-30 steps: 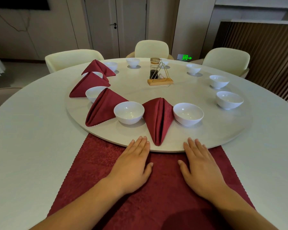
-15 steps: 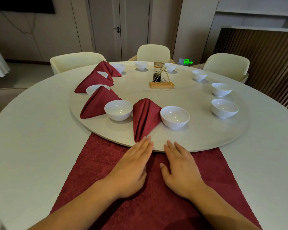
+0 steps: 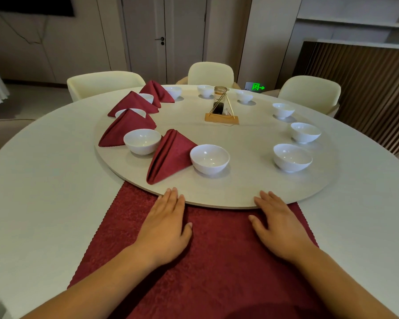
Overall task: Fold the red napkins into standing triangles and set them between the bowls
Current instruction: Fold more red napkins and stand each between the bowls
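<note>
Head view: the left hand and right hand lay flat with straight fingers, holding nothing, on a red napkin spread over the surface, fingertips touching the turntable rim. Four folded napkins stood on the turntable's left side, the nearest one between two white bowls.

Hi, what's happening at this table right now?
A person is setting a round table. The left hand and right hand lie flat on a flat red napkin, fingertips at the turntable rim. Four folded napkins stand between the white bowls on the left; gaps between the right-side bowls have none yet.
</note>
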`<state>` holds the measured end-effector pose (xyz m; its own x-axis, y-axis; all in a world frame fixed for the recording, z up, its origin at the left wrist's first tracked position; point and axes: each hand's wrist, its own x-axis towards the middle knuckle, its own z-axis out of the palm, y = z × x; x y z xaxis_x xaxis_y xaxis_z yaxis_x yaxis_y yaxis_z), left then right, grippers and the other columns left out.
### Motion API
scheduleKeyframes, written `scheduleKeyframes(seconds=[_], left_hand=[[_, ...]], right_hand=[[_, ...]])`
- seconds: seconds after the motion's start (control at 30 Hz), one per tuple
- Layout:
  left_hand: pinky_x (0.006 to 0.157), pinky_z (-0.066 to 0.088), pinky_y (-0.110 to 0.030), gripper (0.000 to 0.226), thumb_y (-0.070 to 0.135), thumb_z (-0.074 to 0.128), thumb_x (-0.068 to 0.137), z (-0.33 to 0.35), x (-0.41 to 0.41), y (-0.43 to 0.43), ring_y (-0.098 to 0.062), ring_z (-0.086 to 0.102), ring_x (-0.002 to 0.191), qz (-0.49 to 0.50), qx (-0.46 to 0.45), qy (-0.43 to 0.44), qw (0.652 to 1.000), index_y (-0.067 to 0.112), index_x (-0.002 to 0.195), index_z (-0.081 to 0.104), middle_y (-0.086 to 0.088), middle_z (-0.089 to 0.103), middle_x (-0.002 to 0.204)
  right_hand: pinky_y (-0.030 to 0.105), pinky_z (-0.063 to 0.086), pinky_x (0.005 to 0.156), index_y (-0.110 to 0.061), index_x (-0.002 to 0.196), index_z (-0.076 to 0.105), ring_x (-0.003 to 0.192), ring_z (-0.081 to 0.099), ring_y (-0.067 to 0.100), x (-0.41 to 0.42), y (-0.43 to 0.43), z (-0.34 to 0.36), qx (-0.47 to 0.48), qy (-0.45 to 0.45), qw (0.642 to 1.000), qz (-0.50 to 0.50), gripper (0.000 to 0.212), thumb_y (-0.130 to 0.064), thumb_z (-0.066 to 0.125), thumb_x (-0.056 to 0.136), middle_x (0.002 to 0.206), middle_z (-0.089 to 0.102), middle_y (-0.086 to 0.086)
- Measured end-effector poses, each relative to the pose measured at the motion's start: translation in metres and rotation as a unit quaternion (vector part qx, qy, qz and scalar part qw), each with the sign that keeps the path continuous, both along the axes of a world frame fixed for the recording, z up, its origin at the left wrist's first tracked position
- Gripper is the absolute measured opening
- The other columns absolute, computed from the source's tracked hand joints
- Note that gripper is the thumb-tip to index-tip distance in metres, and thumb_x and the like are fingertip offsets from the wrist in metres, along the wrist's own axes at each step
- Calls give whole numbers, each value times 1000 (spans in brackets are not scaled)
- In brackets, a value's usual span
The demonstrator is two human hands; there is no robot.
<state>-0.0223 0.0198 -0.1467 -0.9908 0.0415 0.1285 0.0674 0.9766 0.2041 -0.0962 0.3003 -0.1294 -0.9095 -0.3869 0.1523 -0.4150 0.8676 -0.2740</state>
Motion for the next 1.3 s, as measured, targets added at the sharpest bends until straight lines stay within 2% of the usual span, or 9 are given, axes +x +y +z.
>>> scheduleKeyframes(seconds=[0.2, 0.37, 0.47, 0.73, 0.83, 0.97, 1.17, 1.23, 1.3], left_hand=[[119, -17, -24, 73, 43, 37, 105, 3, 0, 17, -13, -24, 153, -90, 18, -11, 996, 23, 163, -4, 0, -19, 168], [123, -15, -30, 76, 48, 35, 105, 2, -3, 19, -14, -27, 152, -90, 1, -21, 996, 23, 162, -8, -1, -20, 169], [125, -13, -34, 78, 53, 32, 105, 0, -3, 18, -17, -31, 151, -67, -8, -24, 997, 22, 162, -11, -3, -23, 168], [122, -16, -32, 79, 59, 29, 104, -1, 0, 18, -19, -34, 150, -32, -3, -20, 999, 25, 162, -12, -6, -27, 166], [122, -15, -33, 81, 60, 30, 103, -2, 0, 16, -21, -34, 150, -17, 3, -23, 1000, 25, 162, -12, -8, -28, 166], [126, -6, -37, 84, 63, 31, 101, -6, -1, 10, -19, -37, 148, -10, 18, -33, 999, 25, 162, -12, -6, -29, 166], [126, -4, -37, 85, 65, 32, 100, -7, 0, 7, -17, -36, 149, -9, 31, -31, 999, 26, 162, -10, -4, -28, 166], [127, -5, -37, 82, 62, 33, 102, -6, 2, 8, -19, -32, 151, -10, 28, -20, 999, 24, 163, -6, -6, -25, 167], [128, -2, -37, 77, 56, 35, 103, -3, 8, 11, -20, -26, 153, -17, 17, -4, 1000, 22, 164, 1, -8, -20, 168]], right_hand=[[24, -4, 122, -20, 159, 22, 155, 2, 15, 4, -4, -7, 39, 10, 999, 25, 67, -51, 39, 102, 168, 10, 1], [26, -4, 122, -18, 159, 23, 155, 4, 16, 6, -12, -11, 56, 20, 997, 42, 84, -64, 14, 89, 167, 13, 0], [27, -5, 122, -20, 160, 19, 155, 0, 14, 10, -22, -13, 52, 15, 997, 58, 86, -65, 13, 87, 168, 8, -2], [30, -11, 123, -26, 161, 9, 153, -11, 8, 13, -38, -13, 62, 13, 995, 81, 85, -65, 6, 85, 168, -3, -8], [27, -14, 121, -26, 161, 7, 153, -12, 8, 14, -43, -12, 64, 13, 993, 98, 83, -65, 9, 88, 167, -5, -9], [25, -14, 121, -27, 161, 6, 153, -13, 6, 15, -46, -12, 57, 18, 993, 105, 69, -51, 33, 103, 168, -6, -9], [26, -12, 122, -26, 161, 8, 153, -12, 7, 14, -47, -12, 55, 14, 992, 116, 69, -47, 38, 103, 168, -4, -7], [26, -9, 122, -24, 161, 15, 154, -7, 10, 16, -45, -11, 44, 11, 992, 120, 68, -46, 42, 102, 168, 2, -4], [29, 2, 124, -23, 154, 36, 154, 12, 16, 26, -41, -9, 21, 36, 992, 115, 63, -47, 47, 97, 165, 22, 0]])
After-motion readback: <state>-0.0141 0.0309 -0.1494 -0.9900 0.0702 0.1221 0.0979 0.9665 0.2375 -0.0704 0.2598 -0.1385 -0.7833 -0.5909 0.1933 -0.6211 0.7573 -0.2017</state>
